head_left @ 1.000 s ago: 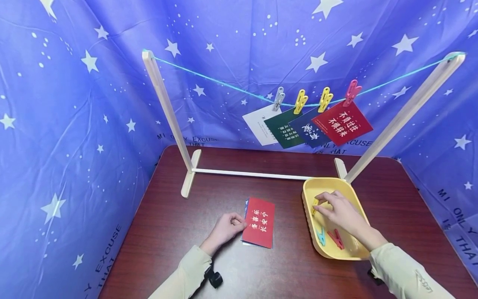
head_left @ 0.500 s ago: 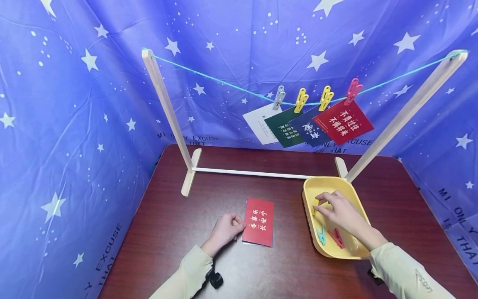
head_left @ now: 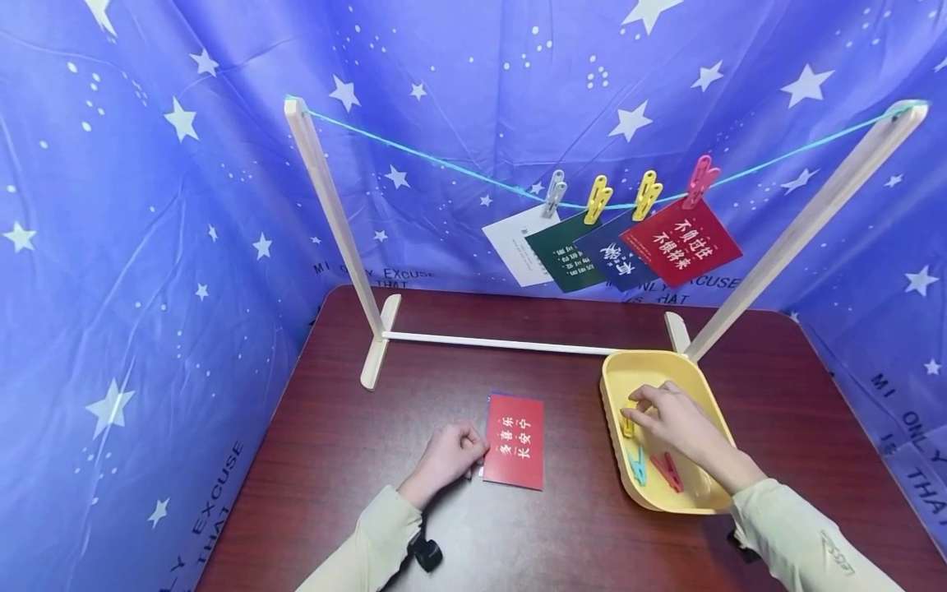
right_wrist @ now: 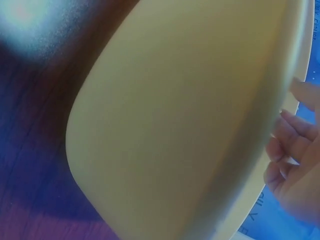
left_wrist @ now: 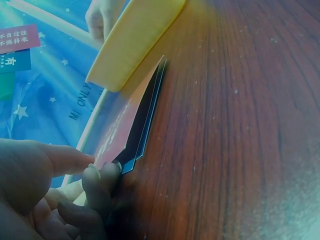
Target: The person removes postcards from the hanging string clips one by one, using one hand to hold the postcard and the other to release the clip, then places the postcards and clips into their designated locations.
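My left hand (head_left: 447,456) pinches the left edge of a red card (head_left: 514,448) with white writing. In the left wrist view this card (left_wrist: 122,122) is tilted up, with dark blue-edged cards (left_wrist: 145,132) fanned out under it. Over on the right, my right hand (head_left: 675,418) reaches into a yellow plastic basket (head_left: 614,460). Its thumb and fingers pinch a yellow clothespin (head_left: 628,421). A turquoise clothespin (head_left: 637,466) and a red clothespin (head_left: 669,472) lie on the basket floor. The basket wall (right_wrist: 170,120) hides the clothespins in the right wrist view.
Behind stands a wooden frame (head_left: 329,214) with a turquoise string (head_left: 429,156). White (head_left: 521,247), green (head_left: 565,255), blue (head_left: 614,259) and red (head_left: 681,242) cards hang from it by clothespins. The frame's crossbar (head_left: 503,344) runs low along the brown table (head_left: 355,493).
The red card has shifted slightly right over the cards beneath it. In the right hand, the yellow clothespin has moved a little lower. The hands have barely moved.
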Motion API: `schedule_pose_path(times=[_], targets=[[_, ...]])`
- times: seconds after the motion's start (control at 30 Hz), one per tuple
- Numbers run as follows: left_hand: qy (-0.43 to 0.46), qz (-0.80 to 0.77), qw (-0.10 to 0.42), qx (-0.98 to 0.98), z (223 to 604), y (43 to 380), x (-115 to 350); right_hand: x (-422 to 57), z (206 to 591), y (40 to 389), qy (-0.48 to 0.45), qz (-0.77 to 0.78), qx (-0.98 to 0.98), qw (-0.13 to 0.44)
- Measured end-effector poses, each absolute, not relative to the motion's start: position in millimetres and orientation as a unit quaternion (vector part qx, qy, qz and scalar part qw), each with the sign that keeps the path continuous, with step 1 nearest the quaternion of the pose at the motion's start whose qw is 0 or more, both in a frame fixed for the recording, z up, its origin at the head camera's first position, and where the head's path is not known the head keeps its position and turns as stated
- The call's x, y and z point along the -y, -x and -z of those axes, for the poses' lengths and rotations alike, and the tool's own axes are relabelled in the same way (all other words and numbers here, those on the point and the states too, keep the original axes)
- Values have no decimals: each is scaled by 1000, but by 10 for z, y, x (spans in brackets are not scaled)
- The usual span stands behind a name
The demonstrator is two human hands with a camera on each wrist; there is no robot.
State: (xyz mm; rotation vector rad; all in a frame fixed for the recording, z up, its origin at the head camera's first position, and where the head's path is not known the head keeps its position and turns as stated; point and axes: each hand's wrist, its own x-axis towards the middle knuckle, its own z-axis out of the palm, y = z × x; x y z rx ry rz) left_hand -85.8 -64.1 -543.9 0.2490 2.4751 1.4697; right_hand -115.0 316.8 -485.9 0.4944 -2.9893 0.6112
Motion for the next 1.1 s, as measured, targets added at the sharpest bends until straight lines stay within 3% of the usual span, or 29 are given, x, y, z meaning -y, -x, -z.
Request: schedule_pose_path(times=[0.77, 1.1], targets=[[-75, -528, 139, -835, 5480, 841, 644, -3112, 4860, 1344, -133, -178, 972, -71], [-76, -537, 145, -828, 5477, 856, 671, -3043, 4910, 1340, -98, -146, 982, -75]])
